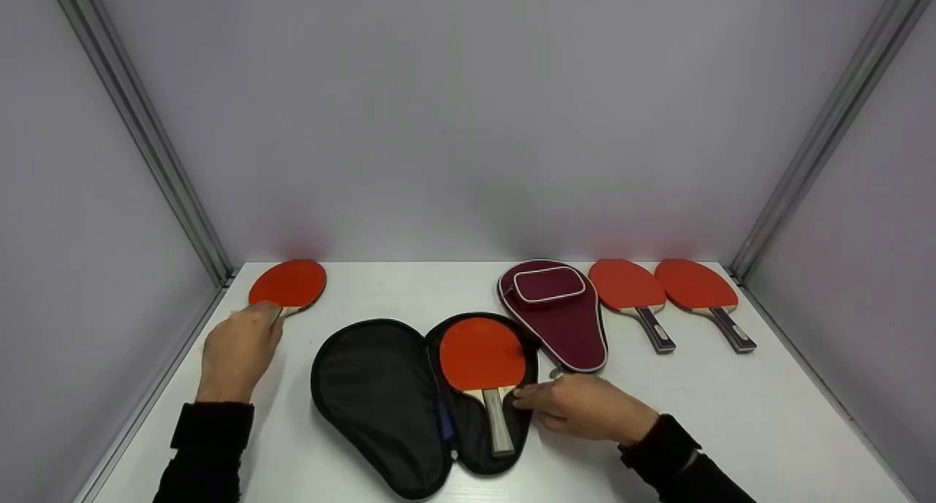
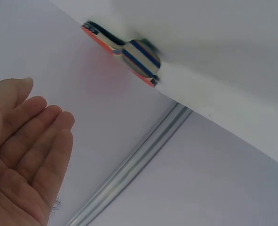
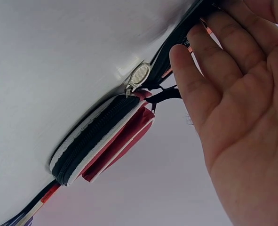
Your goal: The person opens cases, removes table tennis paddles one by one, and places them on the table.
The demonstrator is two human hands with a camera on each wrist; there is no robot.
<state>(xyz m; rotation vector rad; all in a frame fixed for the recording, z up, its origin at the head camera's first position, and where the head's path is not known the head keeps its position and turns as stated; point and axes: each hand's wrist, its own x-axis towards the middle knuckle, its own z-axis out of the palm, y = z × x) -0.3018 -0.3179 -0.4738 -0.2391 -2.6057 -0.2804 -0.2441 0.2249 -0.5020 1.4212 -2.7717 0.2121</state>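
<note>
At the left, a red table tennis paddle (image 1: 289, 284) lies on the table, its handle largely hidden in the head view by my left hand (image 1: 240, 349). In the left wrist view that hand (image 2: 33, 160) has loosely bent fingers and stands apart from the paddle (image 2: 141, 59). A black paddle case (image 1: 376, 408) lies unfolded in the middle, with a second red paddle (image 1: 482, 353) in its right half. My right hand (image 1: 589, 408) is at that half's right edge, fingertips by the paddle's neck. In the right wrist view its fingers (image 3: 214, 61) are extended.
Behind the right hand lies a maroon paddle case (image 1: 563, 327) with white piping and a zip pull (image 3: 139, 75). Two more red paddles (image 1: 627, 284) (image 1: 696, 284) lie at the back right. Grey walls (image 1: 468, 123) enclose the white table (image 1: 731, 415) at the back and sides.
</note>
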